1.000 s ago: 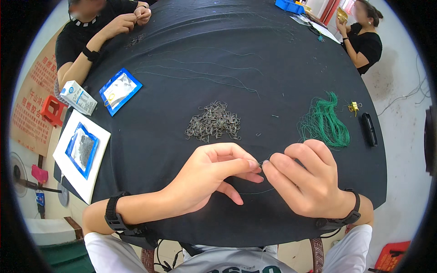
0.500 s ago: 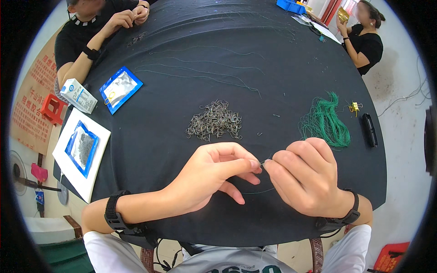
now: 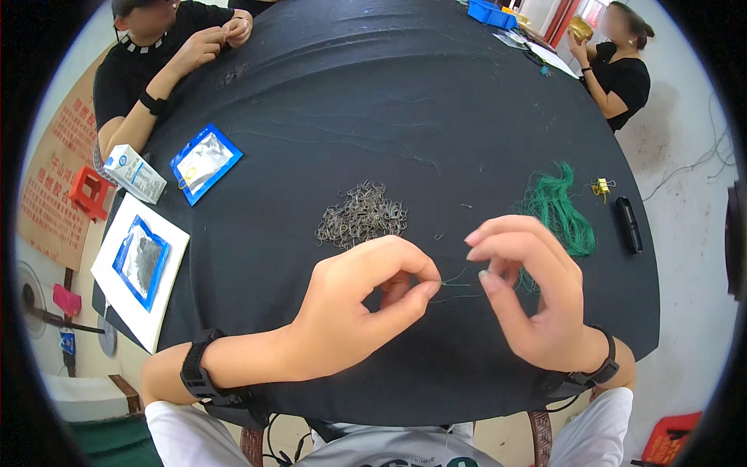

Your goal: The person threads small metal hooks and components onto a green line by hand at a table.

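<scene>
Black cloth covers the round table [image 3: 436, 109] filling most of the frame. Just below its centre, the left hand [image 3: 362, 311] pinches a short green thread [image 3: 455, 282] between thumb and forefinger, perhaps with a small hook, too tiny to tell. The right hand [image 3: 529, 300] hovers just beside it, fingers loosely spread, thumb near the thread's free end. I judge the thread could slip from so fine a pinch and vanish on the dark cloth, or snag the hook pile [image 3: 362, 218] above or the green bundle [image 3: 556, 206] at right.
</scene>
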`<state>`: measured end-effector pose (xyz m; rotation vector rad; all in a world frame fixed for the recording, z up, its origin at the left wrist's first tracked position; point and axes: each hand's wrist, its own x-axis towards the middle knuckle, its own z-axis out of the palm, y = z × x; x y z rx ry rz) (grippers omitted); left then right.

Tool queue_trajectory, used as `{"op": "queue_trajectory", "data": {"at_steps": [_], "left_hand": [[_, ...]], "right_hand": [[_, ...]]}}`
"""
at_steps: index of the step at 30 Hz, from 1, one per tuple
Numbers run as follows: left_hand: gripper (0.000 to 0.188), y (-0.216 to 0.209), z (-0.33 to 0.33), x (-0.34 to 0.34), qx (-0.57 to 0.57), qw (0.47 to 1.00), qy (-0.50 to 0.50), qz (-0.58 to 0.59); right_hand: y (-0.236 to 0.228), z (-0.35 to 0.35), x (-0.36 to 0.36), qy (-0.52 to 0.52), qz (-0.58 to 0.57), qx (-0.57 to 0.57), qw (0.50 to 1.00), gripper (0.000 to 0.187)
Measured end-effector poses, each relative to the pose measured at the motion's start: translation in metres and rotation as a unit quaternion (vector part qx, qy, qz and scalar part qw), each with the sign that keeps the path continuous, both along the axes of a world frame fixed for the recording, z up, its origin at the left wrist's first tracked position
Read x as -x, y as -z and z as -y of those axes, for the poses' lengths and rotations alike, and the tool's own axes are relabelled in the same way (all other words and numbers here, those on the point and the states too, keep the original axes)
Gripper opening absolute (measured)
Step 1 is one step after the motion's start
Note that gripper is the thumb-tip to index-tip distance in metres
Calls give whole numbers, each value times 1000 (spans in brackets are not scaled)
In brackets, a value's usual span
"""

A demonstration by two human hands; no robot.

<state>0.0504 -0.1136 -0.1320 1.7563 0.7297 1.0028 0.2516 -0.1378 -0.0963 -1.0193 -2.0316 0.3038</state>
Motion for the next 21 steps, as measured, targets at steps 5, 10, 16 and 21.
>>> {"op": "queue_trajectory", "data": {"at_steps": [5, 10, 16, 21], "left_hand": [[16, -6, 2, 0, -132, 989, -19, -65], [18, -2, 1, -2, -222, 973, -39, -50], [17, -7, 3, -2, -203, 976, -54, -55], [17, -6, 4, -3, -191, 978, -57, -53]], "right_hand": [[10, -4, -11, -86, -143, 281, 945, 19], [11, -3, -10, -134, -223, 382, 887, 20], [3, -1, -13, -23, -47, 100, 994, 19], [10, -2, -5, -22, -18, 22, 999, 19]]}}
